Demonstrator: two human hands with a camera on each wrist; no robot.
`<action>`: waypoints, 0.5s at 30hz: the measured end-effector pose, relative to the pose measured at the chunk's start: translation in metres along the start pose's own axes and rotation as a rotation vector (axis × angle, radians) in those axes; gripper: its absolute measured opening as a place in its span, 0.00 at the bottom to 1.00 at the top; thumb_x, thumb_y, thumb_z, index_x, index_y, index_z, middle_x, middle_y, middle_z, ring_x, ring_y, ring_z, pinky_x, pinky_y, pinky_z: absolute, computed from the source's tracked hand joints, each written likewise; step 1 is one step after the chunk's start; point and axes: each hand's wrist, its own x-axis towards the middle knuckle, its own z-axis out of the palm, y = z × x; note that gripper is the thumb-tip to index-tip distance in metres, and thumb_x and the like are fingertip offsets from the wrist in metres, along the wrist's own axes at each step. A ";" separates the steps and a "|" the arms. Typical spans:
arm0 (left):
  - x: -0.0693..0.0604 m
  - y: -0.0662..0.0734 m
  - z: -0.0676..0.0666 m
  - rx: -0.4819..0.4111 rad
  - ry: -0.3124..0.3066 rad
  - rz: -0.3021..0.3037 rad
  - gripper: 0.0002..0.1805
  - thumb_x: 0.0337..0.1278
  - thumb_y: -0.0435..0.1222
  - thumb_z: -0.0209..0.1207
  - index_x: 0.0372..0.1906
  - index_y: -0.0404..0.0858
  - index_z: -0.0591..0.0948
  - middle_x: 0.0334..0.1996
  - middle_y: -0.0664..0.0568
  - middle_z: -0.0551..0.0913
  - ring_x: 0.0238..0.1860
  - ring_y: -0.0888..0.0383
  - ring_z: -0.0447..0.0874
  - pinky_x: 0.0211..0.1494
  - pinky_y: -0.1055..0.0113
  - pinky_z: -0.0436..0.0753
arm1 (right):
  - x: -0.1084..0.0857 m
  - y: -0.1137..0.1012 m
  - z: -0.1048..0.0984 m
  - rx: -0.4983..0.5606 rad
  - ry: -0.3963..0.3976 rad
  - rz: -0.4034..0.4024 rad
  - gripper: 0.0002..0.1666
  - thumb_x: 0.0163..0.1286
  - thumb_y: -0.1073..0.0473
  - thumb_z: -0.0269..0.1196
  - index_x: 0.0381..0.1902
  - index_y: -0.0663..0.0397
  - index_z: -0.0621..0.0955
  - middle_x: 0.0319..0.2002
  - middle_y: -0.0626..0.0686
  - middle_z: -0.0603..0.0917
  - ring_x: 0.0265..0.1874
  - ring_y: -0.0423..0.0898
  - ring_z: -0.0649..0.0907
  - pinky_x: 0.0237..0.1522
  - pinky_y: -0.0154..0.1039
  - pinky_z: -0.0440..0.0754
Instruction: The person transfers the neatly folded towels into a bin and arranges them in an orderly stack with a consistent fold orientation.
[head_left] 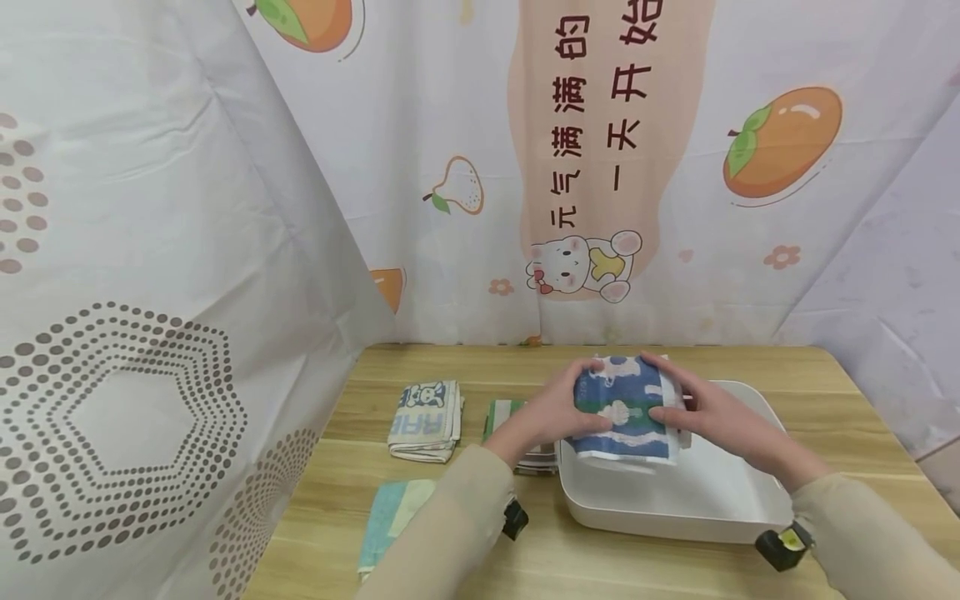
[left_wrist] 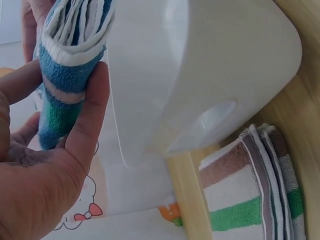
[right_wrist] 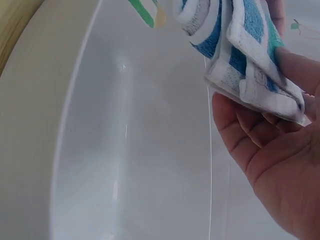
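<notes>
Both hands hold a folded blue, green and white towel [head_left: 622, 408] above the left part of a white plastic bin [head_left: 675, 518]. My left hand [head_left: 551, 412] grips its left edge, thumb on the front face and fingers behind. On the opposite edge, my right hand [head_left: 716, 417] pinches the towel between thumb and fingers. Folded layers of the towel [left_wrist: 75, 50] show in the left wrist view. From the right wrist view, more stacked layers of the towel [right_wrist: 250, 55] appear, with the bin's smooth inner wall [right_wrist: 140, 125] beside them.
Left of the bin lies a folded brown, green and white striped towel [left_wrist: 235, 195], partly behind the left wrist. A cream towel with a blue print [head_left: 426, 421] sits farther left. Nearer, a teal and yellow towel [head_left: 390, 517] is partly covered by the left sleeve. A printed curtain [head_left: 450, 275] hangs behind the wooden table [head_left: 555, 550].
</notes>
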 end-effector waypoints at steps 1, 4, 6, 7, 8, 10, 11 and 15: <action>0.001 0.001 0.000 -0.001 -0.005 -0.005 0.42 0.54 0.47 0.75 0.71 0.68 0.66 0.76 0.56 0.64 0.73 0.52 0.65 0.73 0.46 0.69 | 0.001 0.001 -0.002 -0.004 -0.008 0.011 0.49 0.74 0.45 0.64 0.83 0.35 0.51 0.73 0.68 0.64 0.60 0.64 0.77 0.50 0.51 0.82; 0.004 0.004 0.002 -0.032 -0.035 -0.028 0.40 0.54 0.45 0.76 0.69 0.64 0.68 0.74 0.55 0.66 0.65 0.53 0.73 0.64 0.52 0.79 | 0.002 0.004 -0.007 -0.022 -0.032 0.032 0.48 0.75 0.44 0.63 0.83 0.36 0.52 0.71 0.68 0.66 0.59 0.61 0.77 0.51 0.50 0.81; 0.006 0.005 0.003 -0.079 -0.063 -0.049 0.39 0.54 0.42 0.76 0.68 0.62 0.70 0.72 0.53 0.66 0.56 0.53 0.79 0.51 0.55 0.86 | 0.004 0.006 -0.010 -0.031 -0.046 0.049 0.47 0.74 0.43 0.63 0.83 0.37 0.54 0.71 0.67 0.67 0.59 0.59 0.77 0.52 0.49 0.80; 0.007 0.005 0.003 -0.103 -0.079 -0.059 0.38 0.54 0.40 0.76 0.68 0.61 0.70 0.72 0.52 0.66 0.52 0.53 0.81 0.44 0.56 0.88 | 0.004 0.008 -0.011 -0.038 -0.051 0.054 0.47 0.74 0.43 0.63 0.82 0.37 0.55 0.71 0.67 0.68 0.59 0.59 0.77 0.52 0.48 0.79; 0.008 0.005 0.004 -0.127 -0.095 -0.071 0.38 0.54 0.38 0.76 0.68 0.61 0.70 0.71 0.51 0.66 0.47 0.53 0.82 0.38 0.57 0.88 | 0.005 0.009 -0.013 -0.044 -0.056 0.061 0.47 0.74 0.42 0.64 0.82 0.37 0.55 0.71 0.67 0.68 0.58 0.58 0.77 0.52 0.48 0.79; 0.011 0.006 0.005 -0.161 -0.118 -0.095 0.39 0.54 0.36 0.75 0.68 0.60 0.70 0.70 0.50 0.66 0.42 0.52 0.83 0.31 0.58 0.88 | 0.006 0.011 -0.016 -0.044 -0.067 0.079 0.46 0.73 0.42 0.64 0.82 0.38 0.57 0.70 0.67 0.70 0.57 0.56 0.78 0.51 0.47 0.79; 0.012 0.007 0.006 -0.165 -0.124 -0.104 0.38 0.54 0.36 0.75 0.67 0.60 0.70 0.70 0.49 0.66 0.41 0.52 0.83 0.30 0.58 0.88 | 0.007 0.012 -0.017 -0.043 -0.074 0.085 0.46 0.73 0.42 0.64 0.82 0.39 0.57 0.69 0.67 0.71 0.56 0.56 0.78 0.50 0.46 0.79; 0.016 0.009 0.009 -0.166 -0.141 -0.135 0.37 0.55 0.35 0.75 0.67 0.59 0.71 0.69 0.48 0.68 0.42 0.52 0.82 0.30 0.58 0.88 | 0.008 0.016 -0.022 0.004 -0.102 0.103 0.45 0.73 0.43 0.64 0.81 0.43 0.59 0.67 0.66 0.72 0.52 0.53 0.80 0.48 0.45 0.81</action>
